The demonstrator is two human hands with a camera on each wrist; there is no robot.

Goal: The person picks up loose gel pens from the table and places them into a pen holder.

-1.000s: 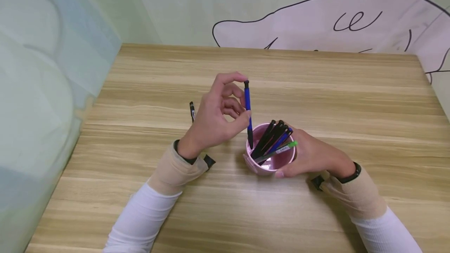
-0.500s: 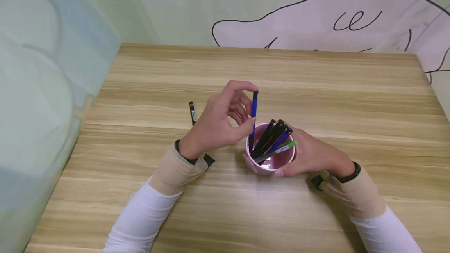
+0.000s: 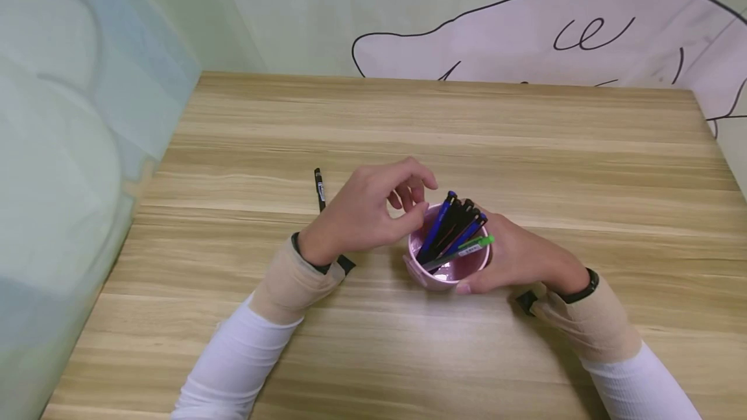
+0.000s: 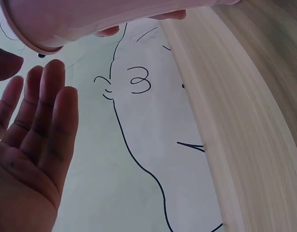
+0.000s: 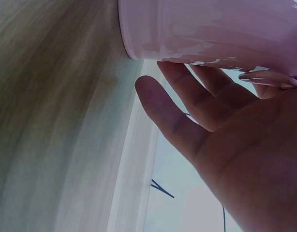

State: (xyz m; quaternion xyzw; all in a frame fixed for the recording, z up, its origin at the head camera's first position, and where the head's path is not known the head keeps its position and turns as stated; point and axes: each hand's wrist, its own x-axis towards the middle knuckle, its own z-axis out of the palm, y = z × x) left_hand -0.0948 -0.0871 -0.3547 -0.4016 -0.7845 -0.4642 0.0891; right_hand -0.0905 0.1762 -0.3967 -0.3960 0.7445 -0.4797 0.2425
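Observation:
A pink cup (image 3: 428,280) stands on the table with several pens leaning in it: black ones (image 3: 455,225), blue ones and one with a green end (image 3: 475,246). My right hand (image 3: 519,255) holds the cup from the right, thumb at the near side and fingers round the far side. At the cup's left rim my left hand (image 3: 373,206) hovers with loosely bent fingers and nothing between them. Just right of those fingertips, a blue pen (image 3: 438,222) leans inside the cup. In the left wrist view, the left palm (image 4: 27,179) sits below the cup's rim.
A black pen (image 3: 320,190) lies on the wooden table (image 3: 554,148) left of the left hand, partly hidden by it. Behind the table rises a wall with a line drawing (image 3: 496,37).
My left hand has lowered the blue pen into the cup and let it go. The pen now leans right against the others. The right hand and cup have stayed put.

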